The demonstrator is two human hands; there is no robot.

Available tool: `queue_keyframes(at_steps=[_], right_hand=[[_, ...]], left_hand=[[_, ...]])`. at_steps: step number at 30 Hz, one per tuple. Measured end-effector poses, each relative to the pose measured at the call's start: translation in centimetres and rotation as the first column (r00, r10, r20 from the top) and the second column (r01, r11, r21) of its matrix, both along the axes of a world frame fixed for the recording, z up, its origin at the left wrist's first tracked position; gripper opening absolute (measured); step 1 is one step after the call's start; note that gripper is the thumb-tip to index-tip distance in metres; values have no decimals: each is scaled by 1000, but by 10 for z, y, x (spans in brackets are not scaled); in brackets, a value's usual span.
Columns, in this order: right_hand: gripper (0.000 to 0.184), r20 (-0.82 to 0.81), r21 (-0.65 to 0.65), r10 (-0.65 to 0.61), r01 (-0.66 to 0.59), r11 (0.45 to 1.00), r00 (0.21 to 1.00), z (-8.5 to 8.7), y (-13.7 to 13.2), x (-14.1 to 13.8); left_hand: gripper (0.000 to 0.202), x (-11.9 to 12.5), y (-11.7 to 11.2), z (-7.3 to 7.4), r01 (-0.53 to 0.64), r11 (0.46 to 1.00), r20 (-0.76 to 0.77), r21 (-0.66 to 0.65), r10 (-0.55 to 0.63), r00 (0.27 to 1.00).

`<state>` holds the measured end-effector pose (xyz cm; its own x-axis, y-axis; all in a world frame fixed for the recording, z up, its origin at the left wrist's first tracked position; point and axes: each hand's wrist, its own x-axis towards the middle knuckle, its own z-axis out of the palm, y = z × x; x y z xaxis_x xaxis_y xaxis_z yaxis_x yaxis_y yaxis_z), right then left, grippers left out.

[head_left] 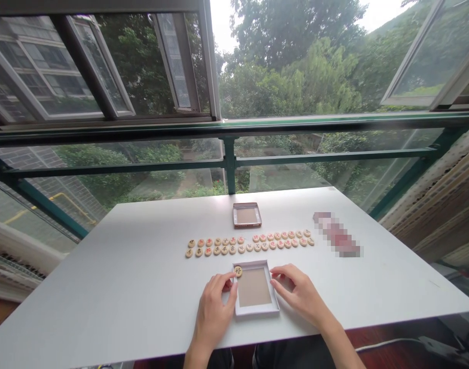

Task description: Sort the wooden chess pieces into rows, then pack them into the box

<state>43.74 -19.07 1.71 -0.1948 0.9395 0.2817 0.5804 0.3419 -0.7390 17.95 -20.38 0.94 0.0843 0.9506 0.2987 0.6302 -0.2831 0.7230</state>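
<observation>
An open square box with white walls and a brown-grey bottom lies near the table's front edge. One round xiangqi piece with a black character is in its far left corner. My left hand is at the left wall, fingers bent, with the index fingertip by the piece and the thumb lower on the wall. At the right wall, my right hand has its index finger and thumb against the rim, a small gap between them. Beyond the box, several more xiangqi pieces lie face up in two rows, with red or black characters.
A second shallow square box with a brown rim stands behind the rows. To the right lies a pixelated reddish thing. The white table reaches toward a green railing under open windows. A curtain hangs at the right.
</observation>
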Motion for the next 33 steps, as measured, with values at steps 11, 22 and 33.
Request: queue_keyframes(at_steps=[11,22,33], right_hand=[[24,-51,-4,-32,32,999,998,1,-1,0],[25,-71,11,-24,25,1000,997,-3,-1,1],[23,-99,14,-18,20,1000,995,-2,-2,3]], left_hand=[[21,0,-1,0,10,1000,64,-12,-9,998],[23,-38,72,52,78,989,-154,128,-58,986],[24,-42,151,51,160,983,-475,-93,-185,861]])
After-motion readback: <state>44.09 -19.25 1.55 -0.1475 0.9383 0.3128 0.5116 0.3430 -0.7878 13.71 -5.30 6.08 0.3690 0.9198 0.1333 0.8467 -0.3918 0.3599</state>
